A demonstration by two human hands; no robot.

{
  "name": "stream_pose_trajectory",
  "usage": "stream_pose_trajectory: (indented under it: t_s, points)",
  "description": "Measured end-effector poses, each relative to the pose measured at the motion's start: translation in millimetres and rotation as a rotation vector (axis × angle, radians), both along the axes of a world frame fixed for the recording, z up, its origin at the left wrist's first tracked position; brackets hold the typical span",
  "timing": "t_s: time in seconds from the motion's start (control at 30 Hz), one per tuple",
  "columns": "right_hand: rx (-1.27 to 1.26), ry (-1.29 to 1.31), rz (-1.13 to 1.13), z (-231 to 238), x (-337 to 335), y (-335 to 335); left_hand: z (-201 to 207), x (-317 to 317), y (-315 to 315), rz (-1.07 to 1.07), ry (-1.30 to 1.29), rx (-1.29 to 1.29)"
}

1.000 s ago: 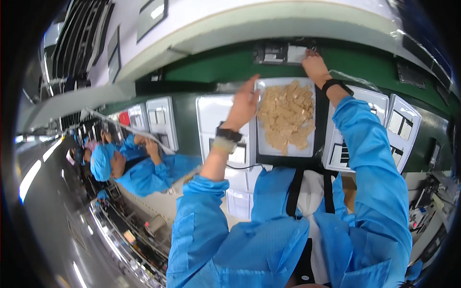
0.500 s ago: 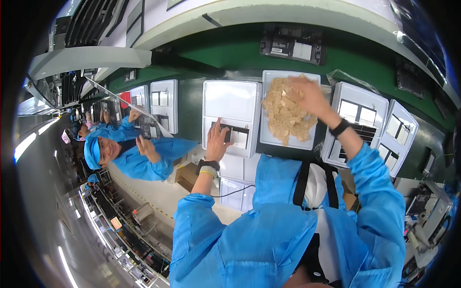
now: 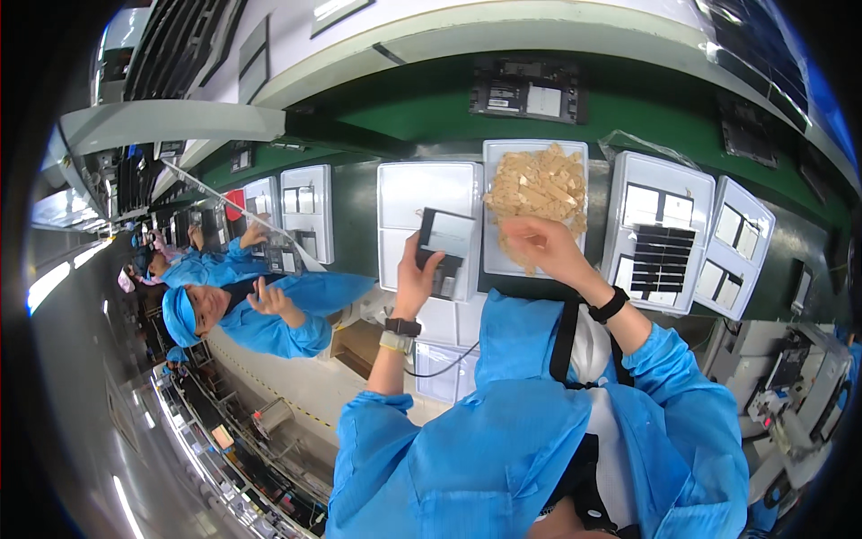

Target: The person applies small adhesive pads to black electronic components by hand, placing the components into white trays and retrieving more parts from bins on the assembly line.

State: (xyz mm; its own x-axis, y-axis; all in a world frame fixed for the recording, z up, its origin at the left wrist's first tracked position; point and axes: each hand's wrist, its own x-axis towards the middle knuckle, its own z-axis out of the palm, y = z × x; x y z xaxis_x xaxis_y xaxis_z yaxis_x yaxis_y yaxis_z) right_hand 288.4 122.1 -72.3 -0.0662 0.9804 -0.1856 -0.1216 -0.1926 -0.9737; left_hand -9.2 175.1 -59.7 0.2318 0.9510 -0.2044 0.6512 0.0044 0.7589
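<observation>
My left hand (image 3: 416,280) grips a flat black-edged panel (image 3: 448,232) with a pale grey face, held up at a tilt over a white tray (image 3: 428,184). Its thumb and fingers close on the panel's near left edge. Another dark flat piece (image 3: 446,279) shows below it in the tray. My right hand (image 3: 545,244) is over the near part of a second white tray (image 3: 492,259), heaped with small tan pieces (image 3: 539,184) like scraps of paper or film. Its fingertips are drawn together; whether a tan piece is between them I cannot make out.
At the right, a white tray (image 3: 613,274) holds pale panels and a stack of black-striped ones (image 3: 663,260); another tray (image 3: 763,216) stands beside it. Dark device bodies (image 3: 528,92) lie on the green belt (image 3: 413,99) behind. A co-worker in blue (image 3: 269,310) is at the left.
My left hand has lifted the panel from the tray and tilted it up. My right hand has drawn back toward me from the top of the tan heap, its fingers now together.
</observation>
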Motion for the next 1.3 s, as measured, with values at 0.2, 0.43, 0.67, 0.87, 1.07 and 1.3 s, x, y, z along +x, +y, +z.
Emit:
stream_pose_trajectory:
  t_s: [0.2,0.43,0.67,0.87,1.07,1.3]
  points:
    - [0.008,0.142,-0.242,29.4,25.0,0.3,13.8,99.4,-19.8,0.030,-0.549,-0.259]
    - [-0.062,0.214,-0.433,25.6,66.3,-11.7,25.2,151.9,-19.5,0.043,-0.840,-0.466]
    - [-0.090,0.218,-0.518,50.0,38.3,-40.1,20.3,175.3,-8.4,0.024,-0.766,-0.309]
    - [-0.165,0.296,-0.458,23.2,39.0,-57.0,-2.9,173.5,-22.3,-0.295,-0.420,-0.026]
    - [-0.117,0.058,-0.500,-3.4,63.1,-42.2,-5.3,182.6,-35.8,0.034,-0.953,-0.635]
    - [0.149,-0.426,-0.420,42.0,28.5,-48.9,-10.7,180.5,-30.3,0.224,-1.066,-0.591]
